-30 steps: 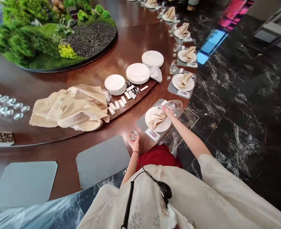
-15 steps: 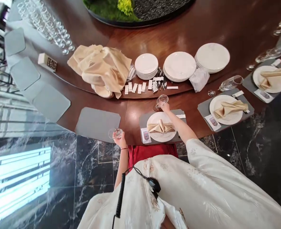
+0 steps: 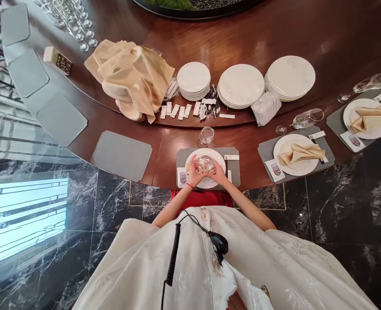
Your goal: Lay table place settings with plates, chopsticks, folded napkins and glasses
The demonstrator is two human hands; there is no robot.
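Note:
Both my hands meet over a white plate (image 3: pixel 216 157) on a grey placemat (image 3: pixel 233 168). My left hand (image 3: pixel 194 171) and my right hand (image 3: pixel 218 174) cup a small clear glass (image 3: pixel 205 163) between them, just above the plate. The hands and glass hide the plate's middle and most of any napkin on it. Just beyond the placemat, a stemmed wine glass (image 3: pixel 206 136) stands on the dark wooden table (image 3: pixel 171 155), touched by neither hand.
Stacks of white plates (image 3: pixel 241 86) and a heap of beige cloth (image 3: pixel 134 77) lie on the table's inner ring. Place settings with folded napkins sit to the right, bare grey mats to the left. Rows of glasses stand at the far left. Black marble floor surrounds the table.
My right hand has let go of the stemmed glass, now standing on the table. Both hands have come together over the plate around the small glass. The view has swung to face this setting squarely.

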